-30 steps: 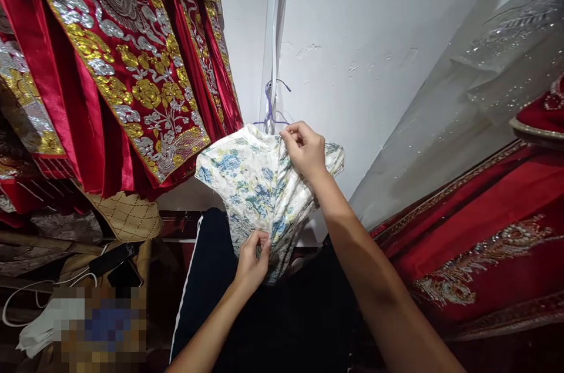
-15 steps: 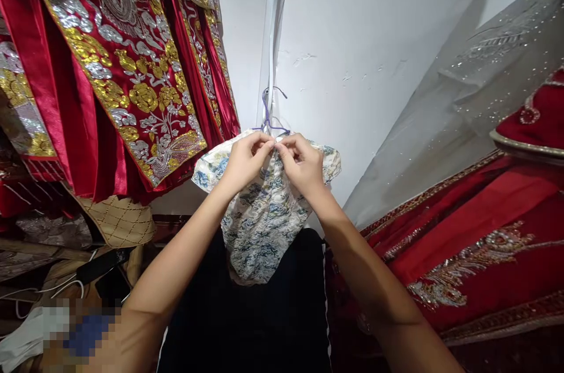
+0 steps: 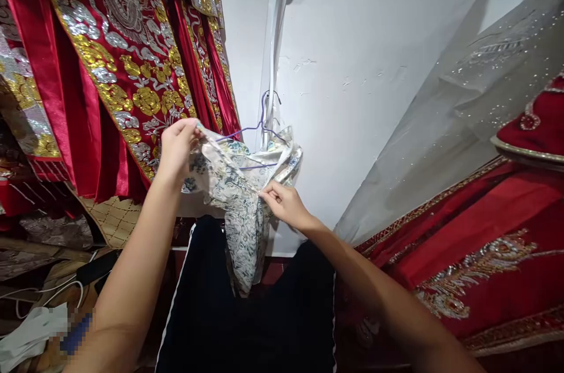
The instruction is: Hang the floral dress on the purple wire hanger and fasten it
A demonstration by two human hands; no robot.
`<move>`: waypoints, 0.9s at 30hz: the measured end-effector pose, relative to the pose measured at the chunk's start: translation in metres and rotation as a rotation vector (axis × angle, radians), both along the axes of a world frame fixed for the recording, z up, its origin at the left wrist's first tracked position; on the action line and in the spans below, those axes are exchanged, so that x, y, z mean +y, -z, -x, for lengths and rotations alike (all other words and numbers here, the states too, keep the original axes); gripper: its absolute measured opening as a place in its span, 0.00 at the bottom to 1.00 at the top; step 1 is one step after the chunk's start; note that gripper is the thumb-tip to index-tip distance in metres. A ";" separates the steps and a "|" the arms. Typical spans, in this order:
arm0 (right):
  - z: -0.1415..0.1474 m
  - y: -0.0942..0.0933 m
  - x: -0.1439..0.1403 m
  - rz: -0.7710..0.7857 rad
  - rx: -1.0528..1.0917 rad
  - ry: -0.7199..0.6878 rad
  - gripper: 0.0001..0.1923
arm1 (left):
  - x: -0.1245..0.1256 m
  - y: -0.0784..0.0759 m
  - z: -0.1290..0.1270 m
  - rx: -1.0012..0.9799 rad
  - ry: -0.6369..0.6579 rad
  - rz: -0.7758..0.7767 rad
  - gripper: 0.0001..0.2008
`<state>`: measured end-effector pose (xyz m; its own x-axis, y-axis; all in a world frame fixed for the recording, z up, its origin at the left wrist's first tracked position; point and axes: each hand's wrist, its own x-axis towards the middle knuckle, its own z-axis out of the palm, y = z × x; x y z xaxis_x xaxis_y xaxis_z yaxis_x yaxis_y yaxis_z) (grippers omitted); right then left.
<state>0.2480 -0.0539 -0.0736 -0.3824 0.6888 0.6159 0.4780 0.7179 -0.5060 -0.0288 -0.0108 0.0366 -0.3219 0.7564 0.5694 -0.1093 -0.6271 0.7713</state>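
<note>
- While the floral garment hangs on the purple hanger by the white wall, the left hand is pinched closed on its shoulder edge.
- The right hand pinches the front fabric lower down.
- The person seems to be working the garment off the hanger; next, the shoulder likely needs sliding clear of the wire.

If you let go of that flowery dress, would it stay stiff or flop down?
Probably flop: the flowery dress already droops in soft folds between the left hand and right hand. Its sheen suggests it may feel slippery.
</note>
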 end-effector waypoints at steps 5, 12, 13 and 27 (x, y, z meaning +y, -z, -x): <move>0.030 -0.012 -0.031 0.136 0.287 -0.049 0.13 | -0.009 0.062 0.035 -0.498 0.233 0.256 0.12; 0.041 0.019 -0.053 0.340 0.784 0.084 0.15 | -0.050 0.205 -0.012 -0.742 0.315 0.554 0.02; 0.038 0.028 -0.059 0.359 0.843 0.136 0.15 | -0.056 0.216 -0.020 -0.711 0.331 0.567 0.01; 0.026 0.064 -0.074 0.720 0.730 0.040 0.21 | -0.147 0.130 -0.105 0.139 0.603 0.172 0.12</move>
<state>0.2221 -0.1275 -0.1374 -0.0490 0.9910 0.1245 -0.1025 0.1190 -0.9876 0.0761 -0.1581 -0.0937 0.2572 0.8658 0.4293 -0.2957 -0.3524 0.8879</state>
